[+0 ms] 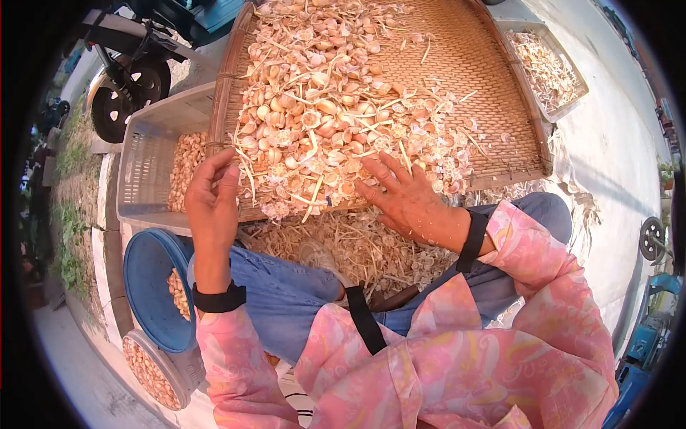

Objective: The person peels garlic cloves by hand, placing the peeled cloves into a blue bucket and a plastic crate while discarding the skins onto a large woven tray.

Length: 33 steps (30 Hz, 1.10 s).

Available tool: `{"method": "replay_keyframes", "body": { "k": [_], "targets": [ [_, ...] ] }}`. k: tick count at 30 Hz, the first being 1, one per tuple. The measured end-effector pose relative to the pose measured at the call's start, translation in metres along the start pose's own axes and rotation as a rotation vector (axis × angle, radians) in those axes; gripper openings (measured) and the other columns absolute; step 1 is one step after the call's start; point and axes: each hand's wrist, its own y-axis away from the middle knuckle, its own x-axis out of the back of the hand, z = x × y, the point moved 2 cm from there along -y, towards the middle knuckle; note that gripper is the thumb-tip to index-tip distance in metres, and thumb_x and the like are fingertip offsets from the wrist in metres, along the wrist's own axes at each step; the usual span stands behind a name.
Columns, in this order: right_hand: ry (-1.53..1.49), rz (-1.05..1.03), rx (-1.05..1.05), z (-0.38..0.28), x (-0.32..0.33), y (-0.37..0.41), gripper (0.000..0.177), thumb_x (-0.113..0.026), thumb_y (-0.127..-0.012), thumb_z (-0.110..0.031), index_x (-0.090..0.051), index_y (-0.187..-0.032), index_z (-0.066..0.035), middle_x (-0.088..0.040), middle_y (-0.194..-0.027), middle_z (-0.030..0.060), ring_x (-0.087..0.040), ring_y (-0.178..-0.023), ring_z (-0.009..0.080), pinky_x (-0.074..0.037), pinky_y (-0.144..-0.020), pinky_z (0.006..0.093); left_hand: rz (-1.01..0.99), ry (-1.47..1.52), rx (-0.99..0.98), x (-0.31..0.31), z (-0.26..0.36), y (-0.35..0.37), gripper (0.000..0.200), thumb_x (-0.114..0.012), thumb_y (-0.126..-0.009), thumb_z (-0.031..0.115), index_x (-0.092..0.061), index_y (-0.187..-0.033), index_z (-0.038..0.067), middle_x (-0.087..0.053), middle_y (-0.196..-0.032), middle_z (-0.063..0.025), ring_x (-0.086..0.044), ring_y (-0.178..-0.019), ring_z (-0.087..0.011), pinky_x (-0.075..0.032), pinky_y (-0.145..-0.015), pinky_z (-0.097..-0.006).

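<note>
A woven bamboo tray (471, 79) lies across the upper middle, heaped on its left and front with garlic cloves (325, 118), dry stalks and papery skins. My right hand (418, 207) rests at the tray's front edge, palm down with fingers spread, the fingertips touching the skins and cloves. Beside the tray's left front corner is my left hand (213, 204), raised, its fingers curled in toward the thumb. Whatever may be between those fingertips is too small or hidden to make out.
To the left stand a pale plastic crate (146, 154) with cloves, a blue bucket (153, 286) and a white bucket of cloves (150, 372). A bin of stalks (547, 71) sits at right. Skins (371, 247) cover the ground below the tray. A wheeled vehicle (132, 93) stands upper left.
</note>
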Motion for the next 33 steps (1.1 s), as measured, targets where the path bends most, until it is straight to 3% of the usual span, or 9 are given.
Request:
{"method": "replay_keyframes", "body": {
  "k": [8,11,14,18,20,23,26,30,33],
  "targets": [
    [-0.309,-0.024,0.157,0.004,0.027,0.016,0.032,-0.063,-0.079,-0.024,-0.057,-0.107,-0.01,-0.049,-0.115,0.0112,-0.052,-0.102,0.0308,-0.05,-0.069,0.0389,-0.293,-0.468,-0.375,-0.169,0.028,-0.013,0.014,-0.061,-0.079,0.008,-0.062,-0.092,0.004,-0.055,-0.085,-0.0164,-0.058,-0.078,-0.0323,-0.047,-0.066,-0.04],
    [-0.348,-0.382,0.071,0.015,0.056,0.006,0.026,-0.062,-0.08,-0.022,-0.056,-0.102,-0.008,-0.055,-0.102,0.0109,-0.057,-0.09,0.0301,-0.049,-0.067,0.0411,-0.336,-0.644,-0.394,-0.19,0.031,-0.017,0.014,-0.062,-0.078,0.014,-0.061,-0.089,0.006,-0.051,-0.083,-0.0157,-0.058,-0.078,-0.0336,-0.046,-0.063,-0.0443],
    [-0.419,-0.238,-0.065,0.041,0.069,-0.001,0.02,-0.06,-0.081,-0.018,-0.056,-0.097,-0.007,-0.057,-0.088,0.0112,-0.059,-0.081,0.0316,-0.048,-0.066,0.0427,-0.391,-0.779,-0.422,-0.202,0.032,-0.026,0.012,-0.061,-0.077,0.013,-0.061,-0.086,0.005,-0.053,-0.083,-0.015,-0.059,-0.077,-0.0328,-0.047,-0.062,-0.0451],
    [-0.244,0.49,-0.198,0.097,0.04,-0.01,0.015,-0.058,-0.08,-0.019,-0.057,-0.09,-0.007,-0.058,-0.086,0.0129,-0.06,-0.076,0.0321,-0.047,-0.063,0.0436,-0.43,-0.8,-0.536,-0.205,0.038,-0.029,0.009,-0.062,-0.071,0.007,-0.061,-0.079,0.002,-0.056,-0.085,-0.0138,-0.061,-0.076,-0.0289,-0.05,-0.06,-0.0397],
    [-0.049,0.628,-0.212,0.116,0.027,-0.01,0.015,-0.058,-0.08,-0.018,-0.057,-0.09,-0.007,-0.058,-0.084,0.0124,-0.06,-0.075,0.032,-0.046,-0.062,0.0433,-0.366,-0.692,-0.483,-0.193,0.046,-0.028,0.012,-0.062,-0.073,0.012,-0.061,-0.083,0.004,-0.057,-0.08,-0.0137,-0.06,-0.07,-0.0314,-0.048,-0.058,-0.0402],
    [-0.209,0.234,-0.335,0.113,0.034,-0.008,0.02,-0.059,-0.08,-0.017,-0.057,-0.098,-0.008,-0.056,-0.089,0.0134,-0.059,-0.083,0.0313,-0.046,-0.066,0.0426,-0.274,-0.231,-0.293,-0.167,0.038,-0.027,0.015,-0.065,-0.078,0.013,-0.059,-0.087,0.002,-0.062,-0.075,-0.0085,-0.059,-0.06,-0.0201,-0.046,-0.054,-0.0305],
    [-0.227,0.356,-0.316,0.117,0.03,-0.022,0.024,-0.058,-0.082,-0.015,-0.056,-0.105,-0.007,-0.056,-0.093,0.0131,-0.059,-0.081,0.0322,-0.048,-0.068,0.0406,-0.322,0.314,0.107,-0.135,0.046,-0.018,0.019,-0.069,-0.079,0.011,-0.059,-0.092,-0.001,-0.063,-0.079,-0.0024,-0.052,-0.064,-0.0037,-0.043,-0.053,-0.0185],
    [-0.186,0.585,-0.257,0.137,0.028,-0.062,0.02,-0.056,-0.083,-0.013,-0.056,-0.103,-0.007,-0.056,-0.092,0.0136,-0.058,-0.085,0.0323,-0.047,-0.07,0.0409,-0.306,0.547,0.169,-0.108,0.063,-0.005,0.021,-0.069,-0.079,0.008,-0.06,-0.096,-0.001,-0.062,-0.081,-0.002,-0.053,-0.066,-0.0034,-0.042,-0.054,-0.0166],
    [-0.121,0.22,-0.24,0.141,0.022,-0.08,0.023,-0.054,-0.08,-0.01,-0.056,-0.102,-0.006,-0.055,-0.092,0.0153,-0.057,-0.085,0.0353,-0.046,-0.071,0.0439,-0.378,0.729,0.145,-0.089,0.087,0.013,0.022,-0.068,-0.079,0.006,-0.059,-0.098,0.0,-0.062,-0.081,-0.0015,-0.052,-0.066,-0.0035,-0.043,-0.054,-0.0169]
  ]
}}
